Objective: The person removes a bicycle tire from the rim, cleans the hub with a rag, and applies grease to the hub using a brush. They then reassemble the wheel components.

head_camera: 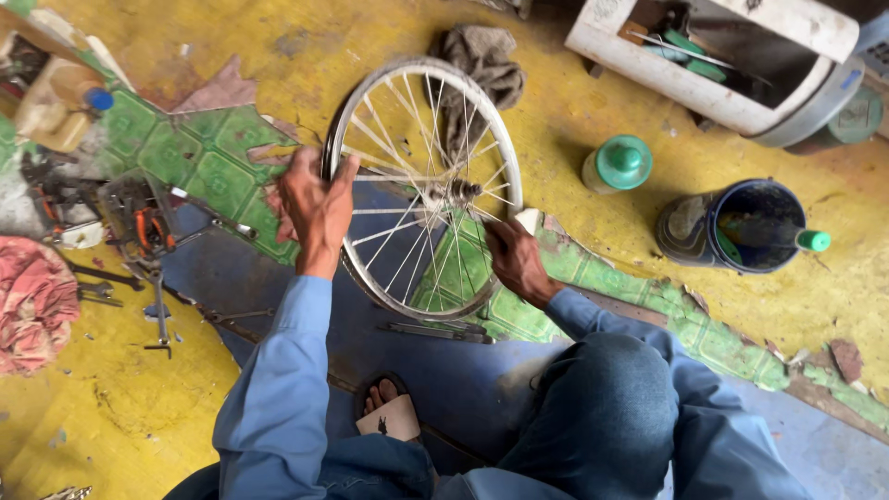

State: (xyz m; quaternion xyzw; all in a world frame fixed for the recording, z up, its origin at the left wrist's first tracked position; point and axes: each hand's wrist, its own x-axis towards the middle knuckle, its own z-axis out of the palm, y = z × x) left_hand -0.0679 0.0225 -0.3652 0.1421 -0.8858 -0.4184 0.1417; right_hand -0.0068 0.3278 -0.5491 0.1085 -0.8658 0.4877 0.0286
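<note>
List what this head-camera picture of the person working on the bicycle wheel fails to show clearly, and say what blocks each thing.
1. Right hand: its fingertips are behind the spokes near the hub, so any tool it holds is hidden.
2. Inside of the dark bucket: too shadowed to tell its contents.
3. White crate: cut off by the top edge.
4. Tools left of the left hand: too small and jumbled to identify.
</note>
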